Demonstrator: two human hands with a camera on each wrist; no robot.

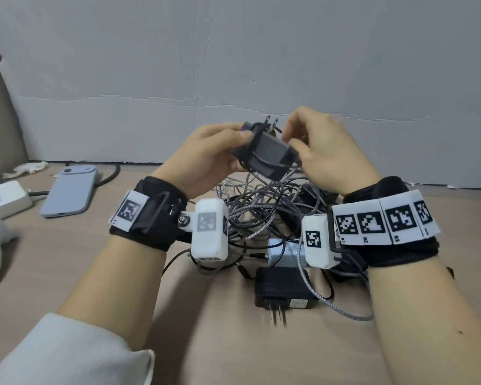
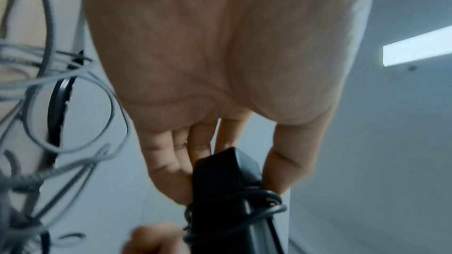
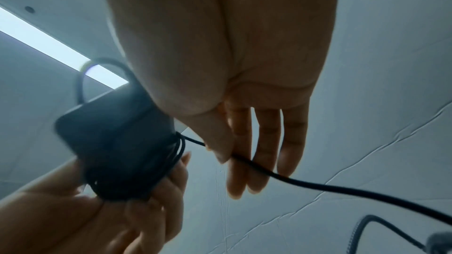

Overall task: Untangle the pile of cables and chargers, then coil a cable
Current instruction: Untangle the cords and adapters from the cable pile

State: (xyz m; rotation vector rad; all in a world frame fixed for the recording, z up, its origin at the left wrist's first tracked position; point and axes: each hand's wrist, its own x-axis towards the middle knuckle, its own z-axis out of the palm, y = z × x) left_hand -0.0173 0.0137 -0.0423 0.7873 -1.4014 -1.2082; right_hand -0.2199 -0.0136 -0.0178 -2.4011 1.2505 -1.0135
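We see the left hand (image 1: 206, 154) holding a black charger (image 1: 264, 151) up above the table (image 1: 211, 323), fingers (image 3: 156, 206) curled under its body and the thumb pressed on top. Its two plug prongs point up and away from us. Several turns of a thin black cable (image 3: 318, 184) are wound round the charger, and the right hand (image 1: 325, 151) pinches that cable between thumb and forefinger just beside the windings, while the other fingers (image 3: 291, 142) stay straight and close together. From the pinch, the cable trails down past the right wrist.

Directly below the hands lies the tangled pile of cables (image 1: 261, 212), grey braided leads mixed with thin black ones. Nearer to us, partly under those leads, sit a silver-white charger (image 1: 282, 252) and a second black adapter (image 1: 282, 290) with its prongs towards us. How many other chargers lie in the heap we cannot tell.

On the left of the table rest a pale blue phone (image 1: 70, 190) face down and a white power strip (image 1: 3, 200).
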